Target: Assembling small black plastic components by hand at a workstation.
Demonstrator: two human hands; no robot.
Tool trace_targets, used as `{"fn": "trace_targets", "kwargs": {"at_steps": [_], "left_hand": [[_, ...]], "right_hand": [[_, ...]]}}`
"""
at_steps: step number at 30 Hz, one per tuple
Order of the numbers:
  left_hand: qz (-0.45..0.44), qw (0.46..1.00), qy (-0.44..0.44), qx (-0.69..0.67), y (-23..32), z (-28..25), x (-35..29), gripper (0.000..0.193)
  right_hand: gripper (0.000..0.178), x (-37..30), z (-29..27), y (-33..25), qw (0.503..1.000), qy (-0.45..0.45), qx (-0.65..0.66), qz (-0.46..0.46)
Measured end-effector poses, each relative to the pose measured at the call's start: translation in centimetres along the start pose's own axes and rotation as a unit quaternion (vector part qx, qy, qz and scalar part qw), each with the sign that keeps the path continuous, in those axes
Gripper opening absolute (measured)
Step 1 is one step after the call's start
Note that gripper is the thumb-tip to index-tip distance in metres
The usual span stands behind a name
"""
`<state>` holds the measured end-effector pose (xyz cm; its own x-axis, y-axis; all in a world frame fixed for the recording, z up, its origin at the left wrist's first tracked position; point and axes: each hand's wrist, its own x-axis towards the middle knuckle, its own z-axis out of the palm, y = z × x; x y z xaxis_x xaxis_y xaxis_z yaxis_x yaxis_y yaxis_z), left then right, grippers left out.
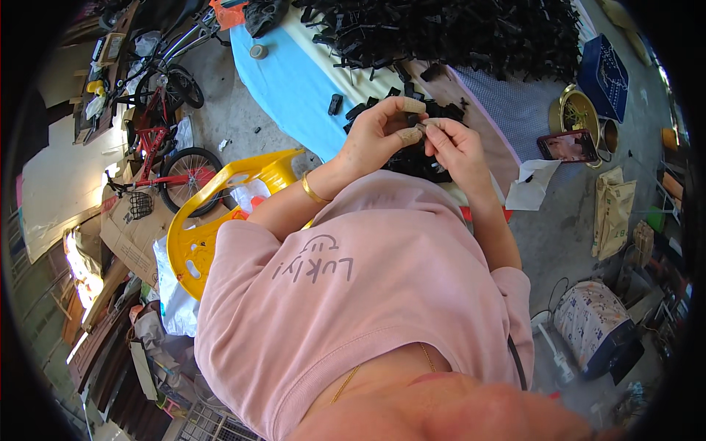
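Observation:
In front of my body, over the near part of the cloth-covered work area, my hands meet at the fingertips. My left hand [376,136], with tan tape or finger covers on the thumb and forefinger, is curled in a pinch. Against it presses my right hand [457,147], thumb and forefinger also pinched together. Something small and dark seems to sit between the fingertips, too small to name. Just below and around the hands lie several loose black plastic pieces [412,162]. A larger heap of similar black plastic parts [456,37] spreads farther away.
One black piece [335,104] and a tape roll [258,51] rest on the light blue cloth [287,81]. A yellow plastic chair [193,239] stands at left, near a red bicycle [153,143]. To the right are a phone [568,146], a gold-coloured pot [565,110] and a blue box [604,77].

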<state>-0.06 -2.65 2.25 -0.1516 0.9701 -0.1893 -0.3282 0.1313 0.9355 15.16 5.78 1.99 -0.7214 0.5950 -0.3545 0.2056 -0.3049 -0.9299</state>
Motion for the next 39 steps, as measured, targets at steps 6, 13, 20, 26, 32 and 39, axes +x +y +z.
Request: {"fn": "trace_targets", "kwargs": {"at_steps": [6, 13, 20, 26, 32, 39], "left_hand": [[0.011, 0.999, 0.031, 0.01, -0.2, 0.1, 0.0, 0.029], [0.095, 0.988, 0.087, 0.091, -1.4, 0.5, -0.2, 0.02], [0.12, 0.961, 0.074, 0.238, -2.0, -0.9, 0.9, 0.024], [0.016, 0.968, 0.052, 0.243, -3.9, -1.3, 1.8, 0.033], [-0.042, 0.948, -0.01, 0.314, -2.7, -0.9, 1.5, 0.064], [0.219, 0.887, 0.103, 0.394, -2.3, -0.5, 2.7, 0.078]], "right_hand": [[0.016, -0.1, 0.9, -0.4, 0.995, 0.035, -0.062, -0.072], [0.017, 0.7, 1.0, 0.7, 0.995, 0.038, -0.073, -0.061], [0.022, 6.3, -3.5, 1.6, 0.975, -0.034, -0.207, -0.07], [0.029, 14.0, -6.0, 7.0, 0.769, 0.078, -0.616, -0.151], [0.026, 13.7, -6.2, 6.2, 0.768, 0.082, -0.601, -0.206], [0.026, 7.4, -4.1, 1.8, 0.984, 0.021, -0.154, -0.086]]}}
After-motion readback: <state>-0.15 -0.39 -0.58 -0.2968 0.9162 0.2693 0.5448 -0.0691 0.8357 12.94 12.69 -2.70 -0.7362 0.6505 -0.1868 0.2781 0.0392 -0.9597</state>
